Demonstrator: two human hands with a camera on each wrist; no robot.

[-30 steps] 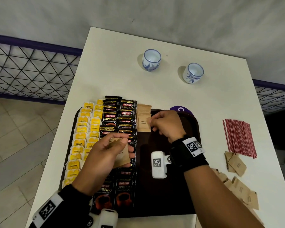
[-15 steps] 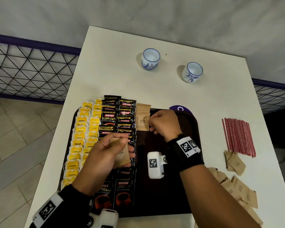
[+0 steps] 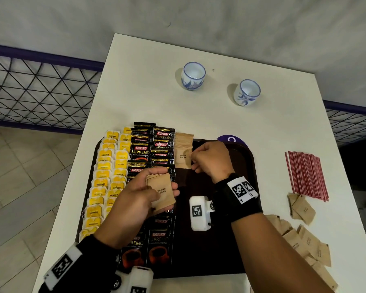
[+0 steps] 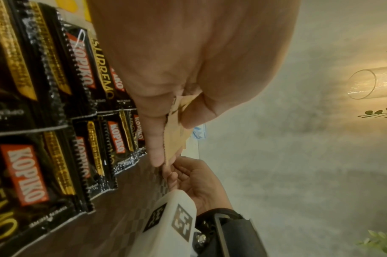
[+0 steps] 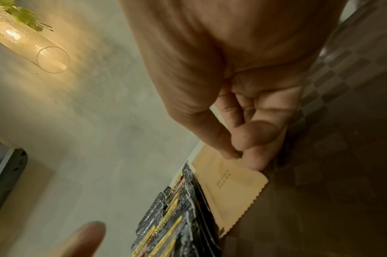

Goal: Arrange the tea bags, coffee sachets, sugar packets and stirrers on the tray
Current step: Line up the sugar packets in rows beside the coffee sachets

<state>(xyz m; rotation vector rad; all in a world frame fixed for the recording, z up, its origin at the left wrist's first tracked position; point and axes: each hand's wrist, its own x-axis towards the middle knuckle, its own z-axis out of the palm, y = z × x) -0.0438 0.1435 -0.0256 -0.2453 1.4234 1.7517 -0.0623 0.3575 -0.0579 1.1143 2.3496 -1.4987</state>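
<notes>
While the left part of the dark tray (image 3: pixel 237 261) is packed with two columns of yellow tea bags (image 3: pixel 106 182) and two of black Kopiko coffee sachets (image 3: pixel 154 157), its centre and right show bare dark surface down to the near rim, open room beside the sachets. At the tray's far edge, upper centre of the head view, a short stack of brown sugar packets (image 3: pixel 183 153) lies flat, long axis running away from the viewer, overhanging the rim slightly. The right hand (image 3: pixel 211 159) pinches the right edge of the top packet between thumb and forefinger. The left hand (image 3: pixel 135 204), hovering over the coffee columns, grips a small bunch of held sugar packets (image 3: pixel 162 193), tilted with their serrated ends toward upper left. Loose sugar packets (image 3: pixel 304 242) lie scattered at lower right on the white table (image 3: pixel 148 87), just below the red stirrers (image 3: pixel 304 174), whose lengths run near to far.
</notes>
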